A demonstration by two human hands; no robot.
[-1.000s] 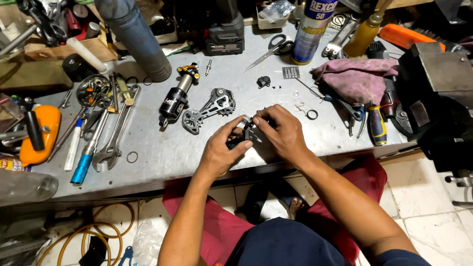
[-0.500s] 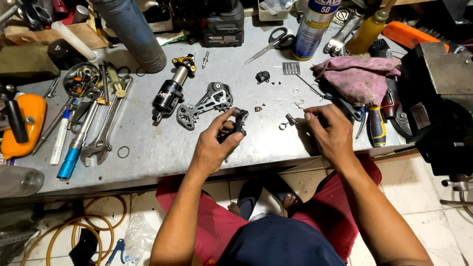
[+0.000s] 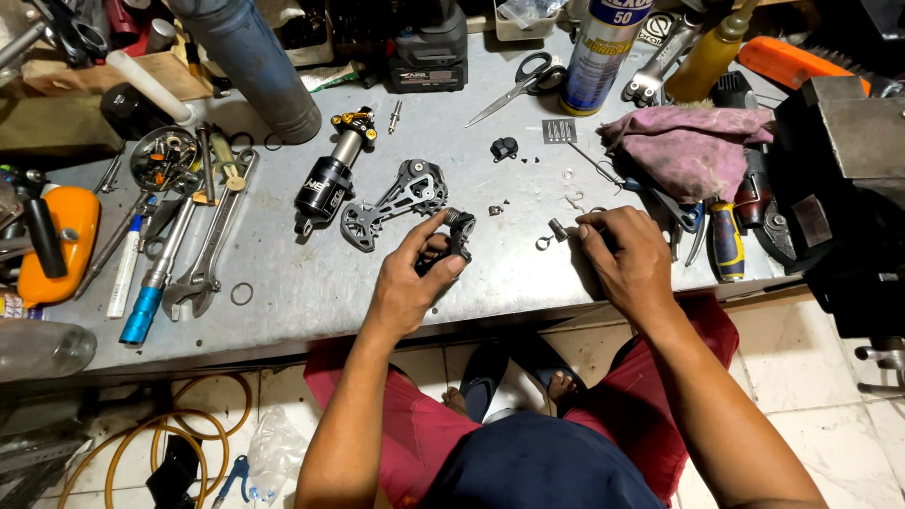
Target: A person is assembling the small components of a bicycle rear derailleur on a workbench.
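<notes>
While it rests with its wrist on the front edge of the grey metal desk [image 3: 311,283], the left hand [image 3: 415,283] is clenched around a small black metal derailleur body [image 3: 456,238], thumb and fingers wrapped about it so that only its upper end shows above the fingertips. Just to the right, the right hand [image 3: 630,259] lies palm down on the desk with its fingertips pinching a small silver bolt-like part [image 3: 556,229], which sits beside a tiny metal ring [image 3: 543,243]; the grip is light and the rest of the hand is relaxed.

Just beyond the left hand lies a grey skeletal derailleur cage with pulley wheels [image 3: 396,200], and beside that a black cylindrical shock absorber with a gold-coloured top [image 3: 332,174], tilted on the desk. A few small loose parts, among them a small black clamp piece [image 3: 504,148], are scattered between the two hands and the back of the desk.

Further left, a pair of steel spanners [image 3: 203,254] and a blue-handled tool [image 3: 143,311] lie side by side. To the right of the right hand a crumpled pink rag [image 3: 693,146] covers some tools, with a blue-and-yellow-handled screwdriver [image 3: 724,240] near the desk's edge. At the back lie steel scissors with black handles [image 3: 523,83] near a tall spray can [image 3: 603,52].
</notes>
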